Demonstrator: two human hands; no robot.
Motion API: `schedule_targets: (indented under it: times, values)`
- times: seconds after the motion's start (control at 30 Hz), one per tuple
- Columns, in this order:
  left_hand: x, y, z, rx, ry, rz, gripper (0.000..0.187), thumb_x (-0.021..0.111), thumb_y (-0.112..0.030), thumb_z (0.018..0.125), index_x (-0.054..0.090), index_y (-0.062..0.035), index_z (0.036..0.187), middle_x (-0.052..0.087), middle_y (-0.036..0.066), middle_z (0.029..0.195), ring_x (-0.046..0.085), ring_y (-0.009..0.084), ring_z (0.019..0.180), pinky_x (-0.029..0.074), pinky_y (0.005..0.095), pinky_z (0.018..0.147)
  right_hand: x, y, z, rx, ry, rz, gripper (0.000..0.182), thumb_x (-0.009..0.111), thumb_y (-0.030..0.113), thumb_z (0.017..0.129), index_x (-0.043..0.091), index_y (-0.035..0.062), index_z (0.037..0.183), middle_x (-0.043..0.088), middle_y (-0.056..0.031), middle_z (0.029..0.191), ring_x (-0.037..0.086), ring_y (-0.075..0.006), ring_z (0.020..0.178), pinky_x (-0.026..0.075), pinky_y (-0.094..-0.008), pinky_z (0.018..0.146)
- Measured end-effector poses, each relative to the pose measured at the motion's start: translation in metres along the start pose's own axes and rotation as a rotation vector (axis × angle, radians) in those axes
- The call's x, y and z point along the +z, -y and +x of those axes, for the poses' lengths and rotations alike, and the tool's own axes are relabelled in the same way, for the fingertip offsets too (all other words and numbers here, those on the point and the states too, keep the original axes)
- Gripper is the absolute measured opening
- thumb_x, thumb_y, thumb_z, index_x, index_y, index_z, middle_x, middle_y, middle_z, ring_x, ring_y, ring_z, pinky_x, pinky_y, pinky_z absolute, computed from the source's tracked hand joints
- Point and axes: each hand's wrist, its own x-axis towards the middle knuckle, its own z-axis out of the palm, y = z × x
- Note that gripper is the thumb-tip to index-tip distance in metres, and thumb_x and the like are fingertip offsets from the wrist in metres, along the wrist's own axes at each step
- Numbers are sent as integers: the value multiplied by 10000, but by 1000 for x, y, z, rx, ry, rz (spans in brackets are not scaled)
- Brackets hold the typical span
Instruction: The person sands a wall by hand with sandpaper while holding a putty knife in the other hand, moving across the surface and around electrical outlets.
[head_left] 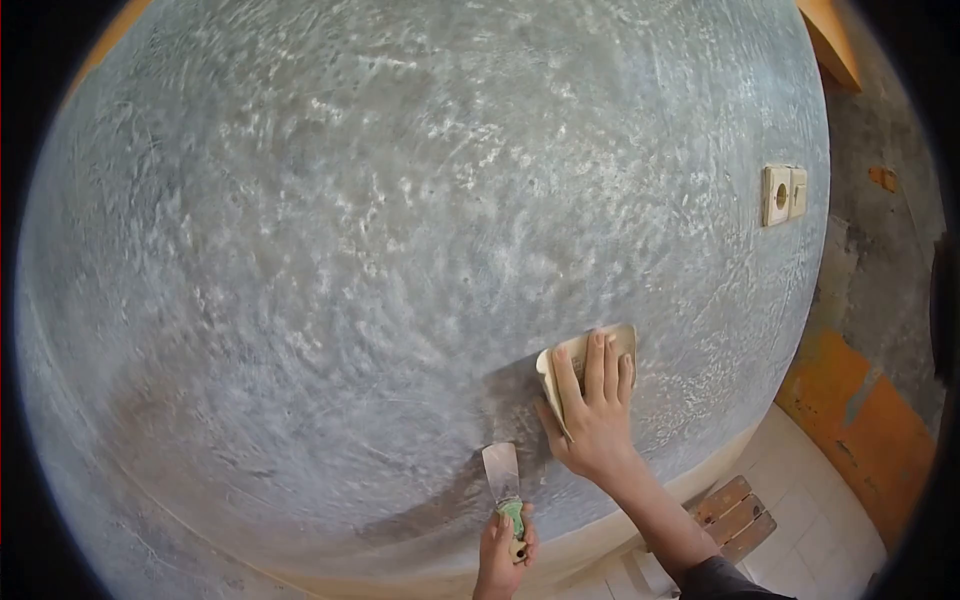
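The right hand is laid flat, fingers together and extended, pressing a folded sheet of tan sandpaper against the grey, mottled plastered wall. The left hand is closed around the green handle of a narrow steel putty knife, whose blade is pointed upward and held just beside the wall, below and left of the sandpaper.

Risks are judged as follows. Uneven pressure from the fingertips could score grooves into the skim coat. The folded edge of the sheet could catch and tear. The blade corner, held near the surface, could gouge the plaster if the left hand is jolted. Dust from the abrasion is likely to be raised close to the face.

The wall surface is seen as matt, streaked in pale swirls, with a darker, possibly damp, patch around both hands. A cream double switch plate is set into the adjoining rough grey wall, where orange paint is left in patches. A slatted wooden stool is noted on the pale tiled floor below.
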Motion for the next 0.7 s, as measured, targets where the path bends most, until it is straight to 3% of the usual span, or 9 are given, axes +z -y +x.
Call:
schedule_targets:
  times: [0.07,0.23,0.3,0.37,0.4,0.47,0.53,0.63,0.7]
  values:
    - [5,-2,-5,34,-138,155,367,514,-326,951,513,-11,1140,511,48,719,483,135,540,364,273,434,1,-5,11,-18,-51,-7,623,572,242,848,382,105,1425,203,-346,1457,180,-525,1352,175,-663,1027]
    - [1,3,-11,100,-189,111,296,475,-276,981,527,-32,1140,524,37,739,503,125,569,371,239,430,-29,2,71,-22,-271,26,588,561,274,893,381,84,1419,207,-340,1459,194,-520,1348,184,-650,1033]
    - [0,2,-15,93,-282,305,351,422,-337,999,524,-37,1151,526,28,725,508,108,557,359,217,421,-20,18,47,-107,-149,34,605,614,208,845,411,123,1408,232,-305,1468,233,-479,1350,217,-635,1025]
    - [1,-4,-26,66,-328,315,378,398,-363,1004,522,-41,1156,524,24,714,505,101,540,351,214,414,5,19,4,-372,123,141,677,658,154,772,427,184,1408,248,-268,1480,226,-467,1360,222,-638,1023]
    - [0,-7,-30,36,-351,329,405,374,-390,1008,520,-46,1162,523,21,703,502,95,523,344,210,407,5,17,6,-389,123,158,677,658,154,772,427,184,1408,248,-268,1480,226,-467,1360,222,-638,1023]
    - [-11,-5,-36,58,-368,299,415,371,-403,1006,517,-49,1167,520,21,696,496,94,507,337,209,399,-3,12,14,-380,87,35,698,647,61,724,472,217,1381,244,-250,1491,217,-445,1375,212,-632,1041]
    - [-22,-8,-43,73,-376,272,425,368,-415,1005,513,-53,1172,517,22,689,489,94,491,330,209,390,-12,8,45,-231,-157,-152,666,594,-16,738,500,194,1362,209,-255,1503,178,-440,1391,176,-634,1064]
    - [-39,-20,-48,103,-419,159,422,370,-417,1004,507,-58,1180,514,20,686,481,90,489,319,212,382,-3,13,54,-72,-303,19,661,553,-75,735,518,176,1346,176,-266,1510,149,-463,1392,140,-639,1077]
    - [-55,-33,-53,158,-397,169,419,374,-414,1004,503,-59,1186,512,17,686,476,87,488,317,206,386,19,41,24,-148,-187,-35,589,638,61,783,516,190,1345,154,-288,1506,110,-514,1379,130,-657,1068]
